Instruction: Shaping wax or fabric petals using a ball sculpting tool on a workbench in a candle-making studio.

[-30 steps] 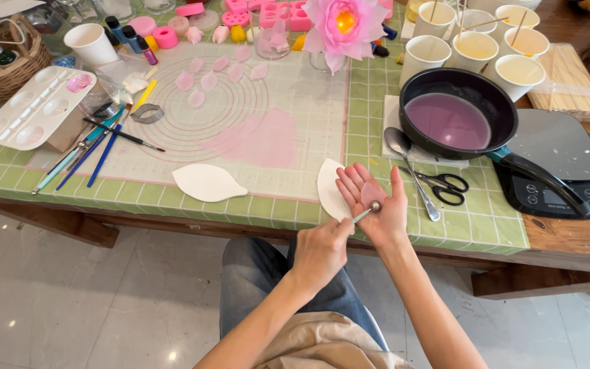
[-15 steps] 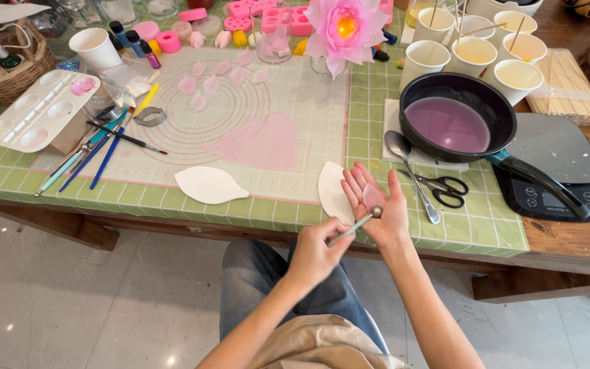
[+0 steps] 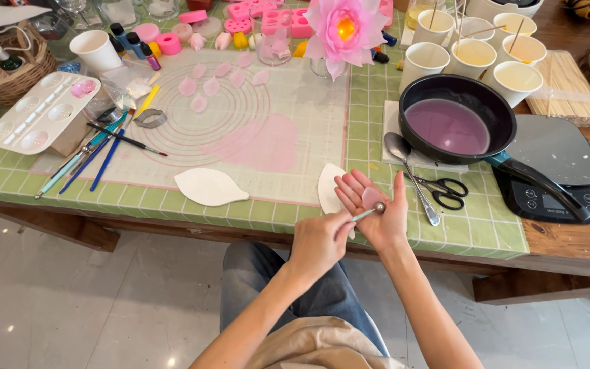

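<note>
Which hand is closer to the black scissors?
The right hand. It lies open, palm up, just left of the black scissors, with a spoon between them. The left hand is lower and further left, pressing a ball-tipped tool into the right palm.

A long wooden bench runs across the top of the view, much of it under a green checked cloth that stops short on the right, baring dark brown wood. Below lies a floor of large pale glossy tiles, marbled grey, with thin grout lines. Soft, even light falls over everything; shadow gathers beneath the bench edge.
</note>
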